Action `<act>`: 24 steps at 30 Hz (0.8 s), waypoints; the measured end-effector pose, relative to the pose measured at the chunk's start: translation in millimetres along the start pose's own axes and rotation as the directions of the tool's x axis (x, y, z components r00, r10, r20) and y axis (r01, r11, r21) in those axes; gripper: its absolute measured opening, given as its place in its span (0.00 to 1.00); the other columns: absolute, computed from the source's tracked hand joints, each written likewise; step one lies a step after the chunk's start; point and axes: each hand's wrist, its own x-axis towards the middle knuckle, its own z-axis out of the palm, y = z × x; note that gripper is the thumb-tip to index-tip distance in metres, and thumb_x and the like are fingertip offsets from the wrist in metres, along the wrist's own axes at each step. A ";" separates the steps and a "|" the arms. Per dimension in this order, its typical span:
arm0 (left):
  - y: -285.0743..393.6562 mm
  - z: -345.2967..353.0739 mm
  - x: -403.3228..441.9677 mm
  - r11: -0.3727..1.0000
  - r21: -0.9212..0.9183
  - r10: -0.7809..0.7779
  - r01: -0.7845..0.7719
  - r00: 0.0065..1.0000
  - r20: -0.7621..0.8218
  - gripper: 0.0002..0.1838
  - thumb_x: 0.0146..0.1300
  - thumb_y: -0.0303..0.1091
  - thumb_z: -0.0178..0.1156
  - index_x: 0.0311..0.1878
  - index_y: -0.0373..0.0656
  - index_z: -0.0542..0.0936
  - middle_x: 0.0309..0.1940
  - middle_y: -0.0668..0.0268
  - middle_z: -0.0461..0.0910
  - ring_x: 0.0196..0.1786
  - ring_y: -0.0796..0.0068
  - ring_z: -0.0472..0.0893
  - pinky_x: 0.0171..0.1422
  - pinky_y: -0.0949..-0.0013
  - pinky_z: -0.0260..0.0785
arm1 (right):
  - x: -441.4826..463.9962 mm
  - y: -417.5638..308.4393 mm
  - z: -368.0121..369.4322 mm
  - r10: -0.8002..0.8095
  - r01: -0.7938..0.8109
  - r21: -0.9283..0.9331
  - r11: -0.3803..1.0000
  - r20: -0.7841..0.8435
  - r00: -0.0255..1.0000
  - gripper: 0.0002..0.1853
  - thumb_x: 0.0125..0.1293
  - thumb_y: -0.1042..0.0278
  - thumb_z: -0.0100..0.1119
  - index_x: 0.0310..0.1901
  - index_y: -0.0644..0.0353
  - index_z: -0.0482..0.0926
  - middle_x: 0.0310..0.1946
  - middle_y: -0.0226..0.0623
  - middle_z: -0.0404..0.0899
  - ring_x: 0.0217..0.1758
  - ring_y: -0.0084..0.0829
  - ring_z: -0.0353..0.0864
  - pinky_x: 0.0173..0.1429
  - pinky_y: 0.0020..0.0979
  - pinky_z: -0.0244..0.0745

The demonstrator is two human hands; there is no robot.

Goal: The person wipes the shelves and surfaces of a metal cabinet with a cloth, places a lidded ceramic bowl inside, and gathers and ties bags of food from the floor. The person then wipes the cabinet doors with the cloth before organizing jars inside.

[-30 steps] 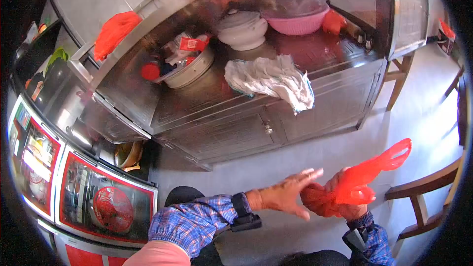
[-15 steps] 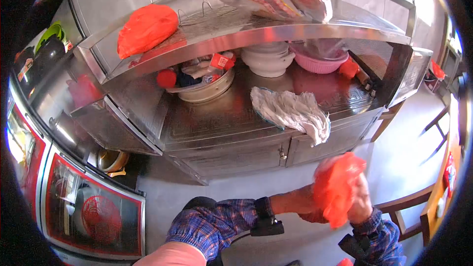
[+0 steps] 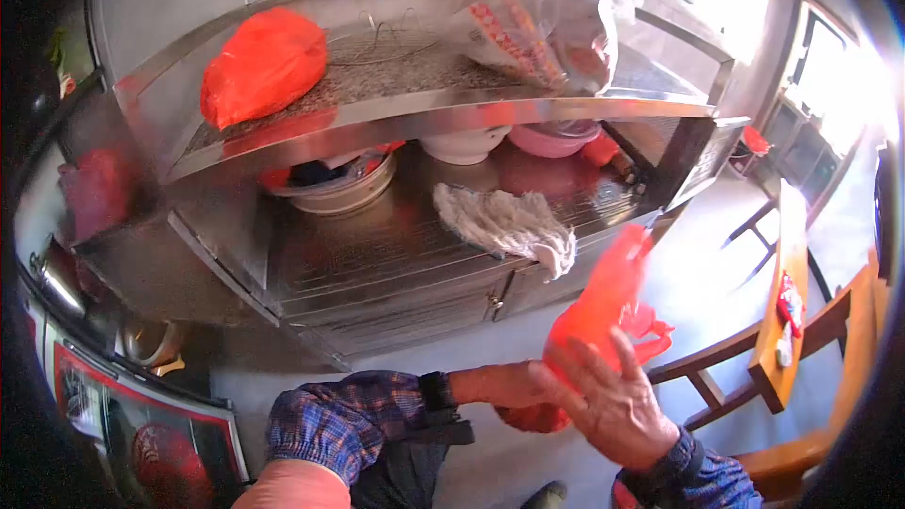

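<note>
The right hand (image 3: 617, 410) is open, fingers spread against a red plastic bag (image 3: 594, 316); the left hand (image 3: 512, 384) meets the bag's near side, its fingers hidden, so its grip cannot be told. The bag seems mid-handling; holding it securely calls for closed fingers. Beyond, a cloth (image 3: 504, 221) overhangs the cabinet (image 3: 405, 325)'s front edge, and a tied-up red bag (image 3: 264, 66) occupies its top-left corner.

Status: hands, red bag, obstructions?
Right hand open, fingers spread over red bag. Left hand at bag, fingers hidden. Bag off floor. Wooden chair close, right side.
</note>
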 end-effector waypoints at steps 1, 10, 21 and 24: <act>36.3 -4.6 -1.5 0.975 0.030 -0.222 0.220 0.965 0.140 0.19 0.70 0.42 0.56 0.58 0.43 0.76 0.50 0.61 0.82 0.56 0.68 0.78 0.62 0.62 0.69 | -6.8 4.5 1.9 0.014 -0.014 -0.018 1.000 0.010 1.000 0.26 0.58 0.66 0.62 0.60 0.55 0.73 0.43 0.35 0.83 0.49 0.33 0.83 0.66 0.40 0.68; 66.8 4.3 -6.0 0.721 0.692 -0.035 -0.039 0.995 0.092 0.17 0.65 0.51 0.58 0.39 0.45 0.78 0.34 0.64 0.80 0.46 0.66 0.79 0.63 0.54 0.56 | -45.9 -2.3 46.6 0.232 -0.380 0.531 0.758 0.324 0.917 0.10 0.65 0.64 0.56 0.42 0.60 0.78 0.32 0.46 0.80 0.38 0.41 0.83 0.41 0.38 0.77; 60.7 -39.8 -31.7 0.920 0.388 -0.040 0.057 0.998 -0.052 0.13 0.64 0.46 0.61 0.46 0.51 0.82 0.50 0.71 0.76 0.60 0.75 0.71 0.65 0.60 0.50 | -38.3 5.6 50.8 0.110 -0.613 0.520 -0.595 0.807 0.580 0.14 0.74 0.61 0.54 0.51 0.64 0.74 0.34 0.27 0.77 0.35 0.18 0.75 0.37 0.23 0.73; 74.7 -41.2 -36.2 0.801 0.598 0.000 0.013 1.000 -0.021 0.16 0.62 0.50 0.63 0.44 0.48 0.82 0.47 0.69 0.76 0.55 0.68 0.73 0.63 0.59 0.56 | -44.8 3.6 54.9 -0.044 -0.664 0.439 -0.605 0.815 0.578 0.16 0.75 0.57 0.52 0.50 0.63 0.75 0.27 0.23 0.69 0.29 0.16 0.68 0.31 0.20 0.67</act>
